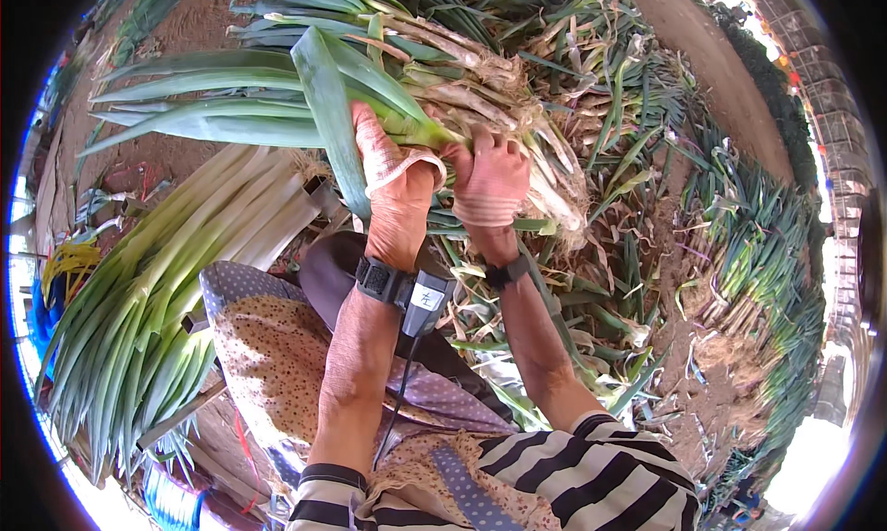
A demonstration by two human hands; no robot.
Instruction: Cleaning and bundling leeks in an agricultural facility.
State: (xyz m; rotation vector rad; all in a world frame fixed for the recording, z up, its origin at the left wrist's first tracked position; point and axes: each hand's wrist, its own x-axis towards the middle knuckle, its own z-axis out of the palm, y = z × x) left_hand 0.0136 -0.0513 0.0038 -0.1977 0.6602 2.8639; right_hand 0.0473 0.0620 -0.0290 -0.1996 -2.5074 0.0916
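Note:
A large leek [325, 111] lies across in front of me, its broad green leaves fanned to the left. My left hand [381, 148] is closed around it where the leaves meet the stalk. My right hand [493, 174] has its fingers curled at the pale stalk end, close beside the left; the hand covers most of that end. Both hands wear thin light gloves. Just beyond them is a heap of leeks [476, 60] with dirty white stalks and stringy roots. To my left, a bundle of clean white-stalked leeks [157, 282] rests on a metal frame [319, 197].
Stripped leaves and dry peelings [591, 291] litter the ground to my right. More leeks lie in a long row [753, 282] farther right. My apron-covered knee [268, 346] is beside the clean bundle. A yellow tie bundle [74, 265] sits at the far left.

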